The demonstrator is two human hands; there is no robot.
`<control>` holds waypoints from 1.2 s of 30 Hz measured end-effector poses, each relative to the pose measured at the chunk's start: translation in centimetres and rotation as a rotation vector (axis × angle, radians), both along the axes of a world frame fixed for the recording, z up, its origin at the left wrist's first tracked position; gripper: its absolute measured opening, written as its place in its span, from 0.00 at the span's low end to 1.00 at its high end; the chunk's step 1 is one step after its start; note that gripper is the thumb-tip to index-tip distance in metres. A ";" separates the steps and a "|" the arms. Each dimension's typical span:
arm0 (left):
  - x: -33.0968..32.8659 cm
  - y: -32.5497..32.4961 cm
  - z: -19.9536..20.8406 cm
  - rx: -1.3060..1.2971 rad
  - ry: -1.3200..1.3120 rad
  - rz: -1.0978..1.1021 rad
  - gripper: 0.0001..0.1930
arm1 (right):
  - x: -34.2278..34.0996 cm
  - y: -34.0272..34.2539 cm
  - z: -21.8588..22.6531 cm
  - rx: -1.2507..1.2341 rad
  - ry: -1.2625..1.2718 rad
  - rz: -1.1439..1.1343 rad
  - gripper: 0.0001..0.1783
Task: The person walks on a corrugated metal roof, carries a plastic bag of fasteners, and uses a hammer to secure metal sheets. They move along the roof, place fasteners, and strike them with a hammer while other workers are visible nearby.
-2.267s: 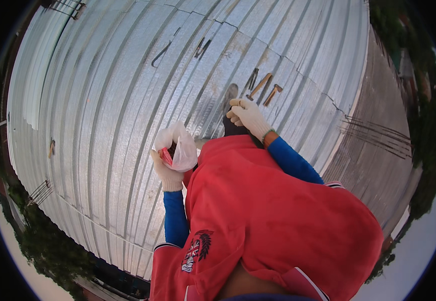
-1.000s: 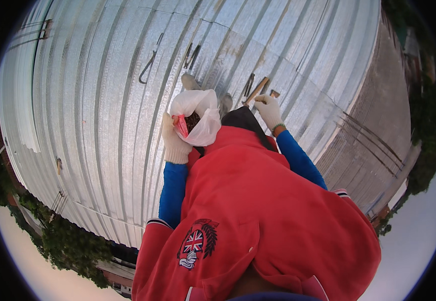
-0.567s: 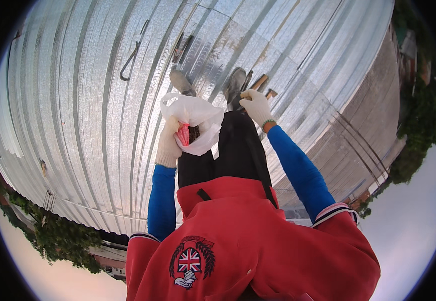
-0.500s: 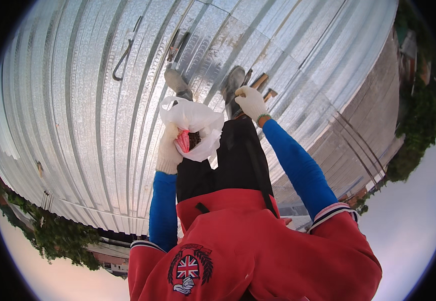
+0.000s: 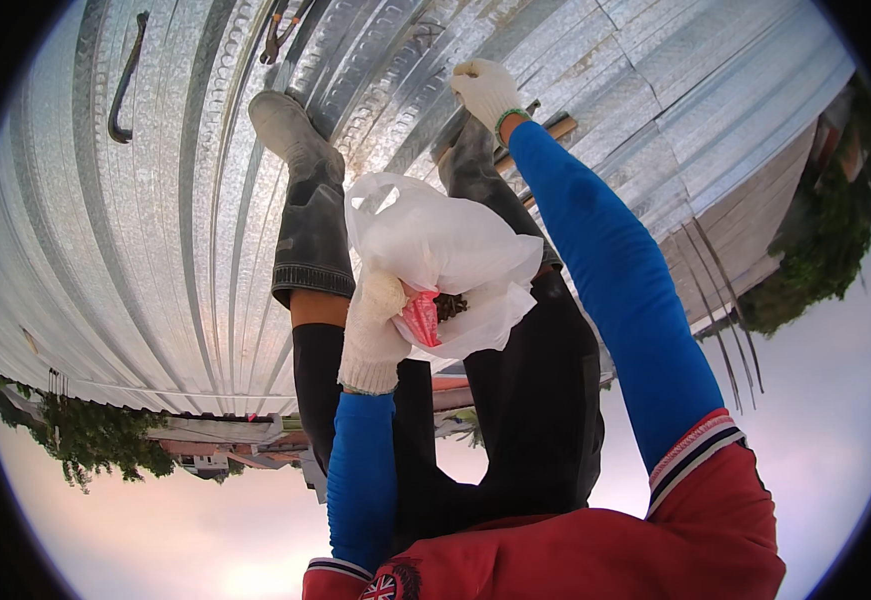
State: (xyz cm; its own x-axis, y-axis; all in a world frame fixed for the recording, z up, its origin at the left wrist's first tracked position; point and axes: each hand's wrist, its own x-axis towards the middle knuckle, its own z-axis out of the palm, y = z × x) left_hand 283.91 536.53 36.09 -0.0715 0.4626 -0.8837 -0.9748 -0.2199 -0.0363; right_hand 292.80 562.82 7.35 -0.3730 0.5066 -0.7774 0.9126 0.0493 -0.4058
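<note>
My left hand (image 5: pixel 373 335), in a white knit glove, is closed on the side of a white plastic bag (image 5: pixel 455 240) in front of my legs. The mouth of the bag gapes, showing a pink plastic piece (image 5: pixel 419 318) and a heap of small dark fasteners (image 5: pixel 449 305), too small to tell as screws or nails. My right hand (image 5: pixel 485 90), also gloved, reaches out past my right boot (image 5: pixel 471 160) above the metal sheet. Its fingers are curled together, and whatever they pinch is hidden.
Ribbed metal roofing (image 5: pixel 155 250) spreads under my boots. A dark curved pry bar (image 5: pixel 123 90) lies at left, pincers (image 5: pixel 273 42) beyond my left boot (image 5: pixel 300 150). A wooden-handled tool (image 5: pixel 558 128) lies below my right hand. Thin rods (image 5: pixel 720 290) jut past the roof's right edge.
The view has tilted, showing more of my legs. My right hand has moved farther out, beyond the boot. My left hand keeps hold of the bag, which now sits farther right in view.
</note>
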 end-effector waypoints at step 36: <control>-3.3 -2.9 1.8 -0.271 -0.128 -0.110 0.46 | -2.4 -2.7 -10.3 0.380 -0.111 0.330 0.20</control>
